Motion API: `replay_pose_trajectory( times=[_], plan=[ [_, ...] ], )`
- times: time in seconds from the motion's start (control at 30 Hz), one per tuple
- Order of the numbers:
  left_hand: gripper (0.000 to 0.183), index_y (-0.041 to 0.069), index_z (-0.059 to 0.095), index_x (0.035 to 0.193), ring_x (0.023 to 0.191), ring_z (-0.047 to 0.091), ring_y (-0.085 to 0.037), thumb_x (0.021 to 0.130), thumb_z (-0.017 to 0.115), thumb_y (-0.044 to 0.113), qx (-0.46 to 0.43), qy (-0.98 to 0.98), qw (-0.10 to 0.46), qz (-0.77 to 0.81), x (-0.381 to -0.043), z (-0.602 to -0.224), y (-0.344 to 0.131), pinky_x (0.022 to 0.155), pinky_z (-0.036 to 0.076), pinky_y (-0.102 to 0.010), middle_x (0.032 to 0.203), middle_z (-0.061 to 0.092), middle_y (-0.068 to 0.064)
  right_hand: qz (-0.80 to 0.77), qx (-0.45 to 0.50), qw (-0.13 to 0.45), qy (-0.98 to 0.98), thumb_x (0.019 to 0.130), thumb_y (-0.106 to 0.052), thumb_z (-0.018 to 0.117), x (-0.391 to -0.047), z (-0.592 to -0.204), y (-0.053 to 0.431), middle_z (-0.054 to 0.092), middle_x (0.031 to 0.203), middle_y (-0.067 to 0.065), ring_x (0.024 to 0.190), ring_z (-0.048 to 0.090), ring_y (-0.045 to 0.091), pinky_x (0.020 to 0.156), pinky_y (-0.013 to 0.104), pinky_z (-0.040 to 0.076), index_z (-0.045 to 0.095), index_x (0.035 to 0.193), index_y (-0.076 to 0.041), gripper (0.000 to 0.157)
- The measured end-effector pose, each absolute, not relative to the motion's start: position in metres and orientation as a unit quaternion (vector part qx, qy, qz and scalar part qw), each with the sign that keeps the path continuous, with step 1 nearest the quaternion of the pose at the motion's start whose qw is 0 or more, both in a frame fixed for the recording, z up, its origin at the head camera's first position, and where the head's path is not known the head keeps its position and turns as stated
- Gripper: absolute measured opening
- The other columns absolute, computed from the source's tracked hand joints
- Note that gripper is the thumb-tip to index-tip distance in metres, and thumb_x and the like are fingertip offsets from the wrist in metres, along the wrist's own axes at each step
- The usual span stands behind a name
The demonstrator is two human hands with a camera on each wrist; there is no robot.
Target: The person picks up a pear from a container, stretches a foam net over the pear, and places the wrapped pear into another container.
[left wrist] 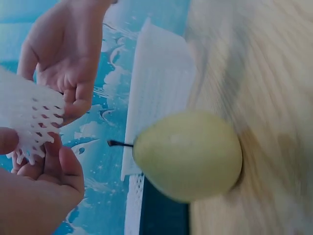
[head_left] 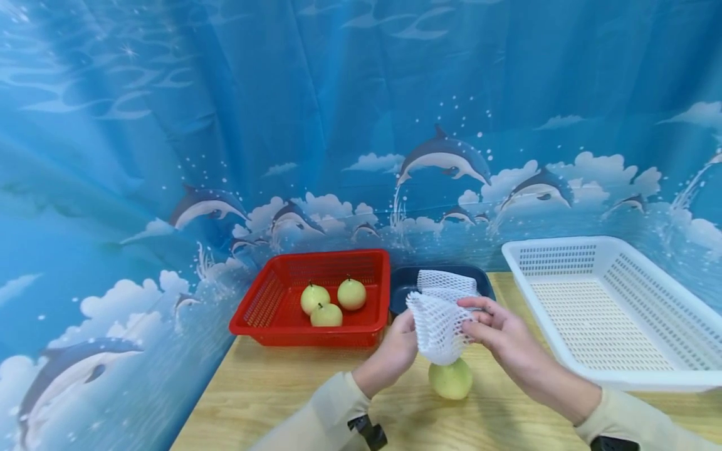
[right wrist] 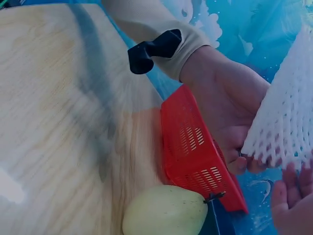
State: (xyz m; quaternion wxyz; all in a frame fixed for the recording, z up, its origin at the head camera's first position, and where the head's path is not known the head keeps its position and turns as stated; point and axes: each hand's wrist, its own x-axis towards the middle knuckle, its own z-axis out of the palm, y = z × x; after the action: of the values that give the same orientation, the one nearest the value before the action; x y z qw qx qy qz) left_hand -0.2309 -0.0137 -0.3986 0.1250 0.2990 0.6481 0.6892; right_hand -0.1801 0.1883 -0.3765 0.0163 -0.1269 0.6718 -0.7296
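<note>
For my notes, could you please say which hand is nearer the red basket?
The left hand: just right of the red basket; the right hand is farther right, across the held foam net.

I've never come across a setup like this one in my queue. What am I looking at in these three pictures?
There's no machine here: a person works with bare hands. The wide picture comes from a camera worn on the head; the two closer ones come from cameras on the left and right wrists. On the wooden table are a red basket holding three pears, a dark tray with white netting in it, and a white basket. Another pear stands on the wood. Above it, the left hand and right hand hold a white mesh sleeve.
</note>
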Motion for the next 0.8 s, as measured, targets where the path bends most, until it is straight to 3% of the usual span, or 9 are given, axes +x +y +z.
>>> replay_pose_trajectory(
  times=[0.1,0.23,0.3,0.37,0.5,0.6,0.8],
  plan=[
    [0.033,-0.002,0.052,0.133,0.117,0.059,-0.014,0.102,0.048,0.005,0.265,0.6,0.182,0.732,-0.23,-0.396,-0.014,0.1,0.049,-0.026,0.129,0.062,-0.01,-0.764,-0.139,0.012,0.63,0.098,-0.001,0.057,-0.18,-0.376,0.19,0.064,0.097,-0.002,0.091,0.062,0.008,0.081,0.025,0.056,0.048,0.129,-0.004,0.032],
    [0.016,0.006,0.053,0.115,0.089,0.059,-0.011,0.099,0.047,0.005,0.218,0.544,0.249,0.771,-0.23,-0.393,-0.013,0.085,0.051,-0.023,0.104,0.06,-0.001,-0.777,-0.152,0.026,0.61,0.098,0.0,0.053,-0.181,-0.373,0.192,0.06,0.099,0.0,0.087,0.061,0.01,0.075,0.026,0.057,0.051,0.125,-0.011,0.029],
    [0.018,0.008,0.054,0.116,0.085,0.058,-0.011,0.099,0.049,0.007,0.211,0.541,0.262,0.771,-0.23,-0.391,-0.012,0.081,0.05,-0.024,0.103,0.059,-0.001,-0.778,-0.155,0.037,0.608,0.1,-0.002,0.053,-0.181,-0.373,0.192,0.06,0.099,0.0,0.08,0.06,0.011,0.07,0.026,0.056,0.053,0.124,-0.013,0.027],
    [0.015,0.009,0.053,0.113,0.084,0.055,-0.012,0.098,0.05,0.007,0.203,0.544,0.263,0.771,-0.231,-0.391,-0.011,0.077,0.047,-0.024,0.102,0.057,-0.001,-0.776,-0.145,0.04,0.613,0.1,-0.003,0.053,-0.181,-0.375,0.193,0.06,0.096,-0.001,0.074,0.058,0.011,0.066,0.026,0.054,0.054,0.123,-0.011,0.024],
    [0.013,0.01,0.05,0.111,0.096,0.058,-0.016,0.099,0.05,0.007,0.177,0.545,0.246,0.781,-0.23,-0.395,-0.012,0.078,0.049,-0.026,0.11,0.057,-0.005,-0.754,-0.092,0.033,0.649,0.099,-0.006,0.055,-0.182,-0.38,0.192,0.062,0.097,-0.004,0.082,0.06,0.01,0.07,0.026,0.054,0.056,0.121,-0.012,0.023],
    [0.007,0.011,0.049,0.107,0.089,0.057,-0.017,0.101,0.048,0.008,0.147,0.554,0.231,0.786,-0.23,-0.4,-0.013,0.071,0.048,-0.025,0.104,0.056,-0.006,-0.731,-0.051,0.032,0.68,0.097,-0.005,0.056,-0.183,-0.384,0.191,0.064,0.102,-0.003,0.092,0.063,0.011,0.077,0.03,0.057,0.055,0.124,-0.007,0.027],
    [0.008,0.006,0.052,0.102,0.067,0.051,-0.011,0.104,0.044,0.006,0.106,0.601,0.203,0.765,-0.23,-0.42,-0.013,0.057,0.042,-0.019,0.086,0.053,-0.003,-0.693,-0.003,0.032,0.721,0.094,-0.004,0.058,-0.184,-0.398,0.186,0.064,0.102,0.001,0.088,0.064,0.014,0.075,0.031,0.058,0.05,0.132,0.005,0.04]
  ],
)
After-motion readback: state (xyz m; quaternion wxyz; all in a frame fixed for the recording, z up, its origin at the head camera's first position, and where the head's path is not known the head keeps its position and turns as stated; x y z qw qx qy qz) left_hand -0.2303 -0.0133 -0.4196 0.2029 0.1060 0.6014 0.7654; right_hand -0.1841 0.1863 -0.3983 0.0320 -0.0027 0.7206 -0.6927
